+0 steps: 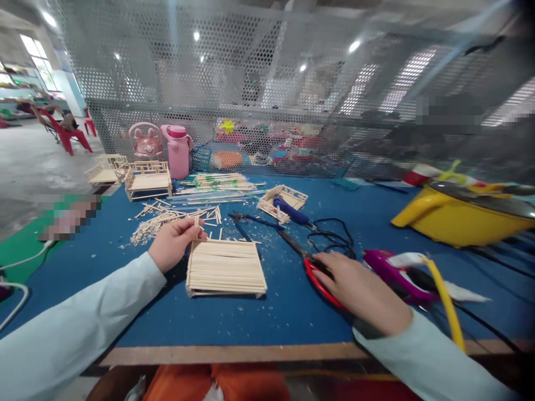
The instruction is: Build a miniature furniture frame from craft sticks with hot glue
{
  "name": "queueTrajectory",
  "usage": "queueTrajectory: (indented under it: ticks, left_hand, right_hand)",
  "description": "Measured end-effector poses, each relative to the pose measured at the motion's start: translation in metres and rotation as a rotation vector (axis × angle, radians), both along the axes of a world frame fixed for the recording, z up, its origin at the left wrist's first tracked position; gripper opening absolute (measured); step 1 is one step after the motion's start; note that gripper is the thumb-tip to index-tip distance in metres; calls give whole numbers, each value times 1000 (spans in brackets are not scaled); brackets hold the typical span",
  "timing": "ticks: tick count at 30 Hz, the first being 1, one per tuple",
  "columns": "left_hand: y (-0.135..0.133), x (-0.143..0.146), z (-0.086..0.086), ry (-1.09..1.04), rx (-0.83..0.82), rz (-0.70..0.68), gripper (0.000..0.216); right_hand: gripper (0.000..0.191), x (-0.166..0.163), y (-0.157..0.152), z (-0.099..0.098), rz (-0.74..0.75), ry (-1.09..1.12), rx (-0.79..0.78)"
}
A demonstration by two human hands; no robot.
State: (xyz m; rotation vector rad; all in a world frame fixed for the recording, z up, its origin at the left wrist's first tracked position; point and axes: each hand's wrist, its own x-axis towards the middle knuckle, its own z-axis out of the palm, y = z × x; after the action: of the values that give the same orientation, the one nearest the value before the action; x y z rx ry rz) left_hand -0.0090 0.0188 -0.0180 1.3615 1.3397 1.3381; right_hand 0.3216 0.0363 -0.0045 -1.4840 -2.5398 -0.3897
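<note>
My left hand (174, 240) pinches a short wooden stick (196, 221) at the upper left corner of a small frame of wooden sticks (225, 267). The frame lies on the blue tabletop, its upper face covered with sticks side by side. To the right, my right hand (359, 284) lies over the red handles of a pair of scissors (311, 273), fingers curled on them. The scissors' dark blades point away to the upper left. Beyond the frame are blue-handled pliers (263, 221) and a small stick bed (292, 196) with a blue-handled corded tool (288, 209) across it.
Short stick pieces (156, 223) and long sticks (221, 182) are scattered behind my left hand. Small stick beds (148, 181) and a pink bottle (178, 153) stand at the back left. A purple and white tool (387, 273) and a yellow pan (455, 217) occupy the right.
</note>
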Motion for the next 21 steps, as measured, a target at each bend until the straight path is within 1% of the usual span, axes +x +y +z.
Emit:
queueTrajectory:
  ticks: [2, 4, 6, 7, 8, 9, 11, 13, 15, 16, 18, 19, 20, 21]
  left_hand:
    - [-4, 3, 1, 58, 38, -7, 37]
    - [-9, 5, 5, 106, 104, 21, 39]
    - [-14, 7, 10, 105, 182, 54, 52]
    - [-17, 8, 13, 79, 211, 46, 61]
    - [-21, 9, 16, 38, 222, 7, 68]
    - [-24, 11, 19, -13, 210, -59, 73]
    - [-31, 15, 23, -110, 138, -233, 81]
    - [-36, 20, 23, -159, 60, -373, 85]
    - [-40, 23, 22, -132, 27, -435, 84]
    - [-41, 24, 21, -76, 36, -448, 82]
    - [-40, 21, 20, 108, 106, -427, 78]
    - [-39, 17, 20, 212, 168, -376, 75]
    - [-36, 13, 21, 307, 233, -289, 72]
    - [-32, 8, 23, 386, 289, -175, 68]
  right_hand:
    - [20, -5, 6, 9, 49, -112, 59]
    - [21, -14, 3, 25, 127, -148, 114]
    - [20, -32, -4, 44, 225, -76, 176]
    - [22, -45, -8, 51, 297, -10, 203]
    - [26, -60, -11, 57, 380, 31, 202]
    - [29, -75, -13, 60, 483, 65, 225]
    - [32, -103, -13, 59, 698, 98, 304]
    - [30, -125, -8, 51, 877, 128, 322]
    - [26, -137, -2, 40, 979, 187, 303]
    - [25, -140, 1, 35, 1003, 216, 286]
    - [25, -138, 7, 29, 1012, 252, 242]
    - [25, -135, 10, 27, 991, 260, 209]
    - [25, -132, 12, 27, 956, 263, 163]
    - [24, -129, 14, 27, 909, 265, 103]
